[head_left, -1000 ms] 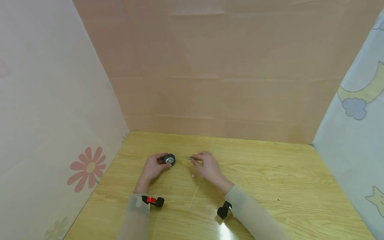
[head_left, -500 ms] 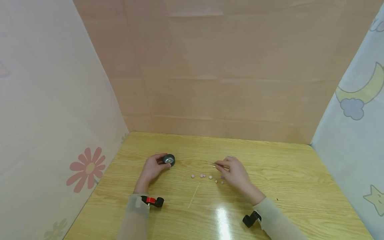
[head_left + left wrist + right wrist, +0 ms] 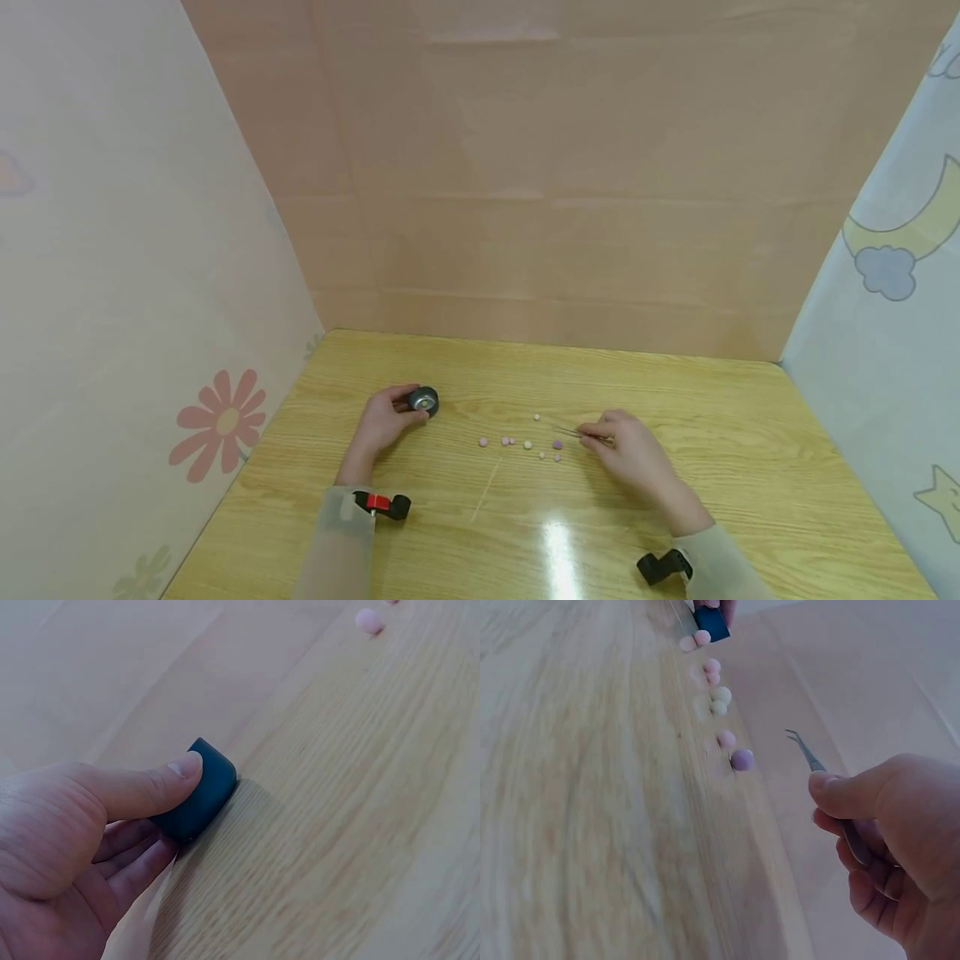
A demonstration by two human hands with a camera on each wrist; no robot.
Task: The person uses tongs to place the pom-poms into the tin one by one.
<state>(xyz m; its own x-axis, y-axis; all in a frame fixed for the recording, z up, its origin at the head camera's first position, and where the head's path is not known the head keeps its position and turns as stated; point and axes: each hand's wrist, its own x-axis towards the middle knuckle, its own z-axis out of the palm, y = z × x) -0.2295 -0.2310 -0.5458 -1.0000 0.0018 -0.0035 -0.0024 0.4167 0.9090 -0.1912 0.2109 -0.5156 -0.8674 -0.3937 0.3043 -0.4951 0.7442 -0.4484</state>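
On the left, my left hand (image 3: 381, 422) grips a small dark blue-green round cup (image 3: 201, 796) by its side, thumb on one side and fingers on the other. Its inside is silvery, and a small yellowish ball (image 3: 424, 403) shows in it. My right hand (image 3: 633, 450) pinches a pair of tweezers (image 3: 815, 761) with bent tips, which are slightly apart with nothing between them. Left of the tweezers several small balls lie on the table: a purple ball (image 3: 742, 760), a pink ball (image 3: 483, 442), a white ball (image 3: 527, 445) and others in pale shades.
The wooden table (image 3: 720, 433) meets a brown covered wall (image 3: 555, 208) at the back. Patterned white sheets hang at left and right. A tiny dark speck (image 3: 694, 499) lies on the table at the right.
My right hand has moved right with the tweezers, away from the cup and past the row of balls, which it had partly hidden. My left hand and the cup have stayed put.
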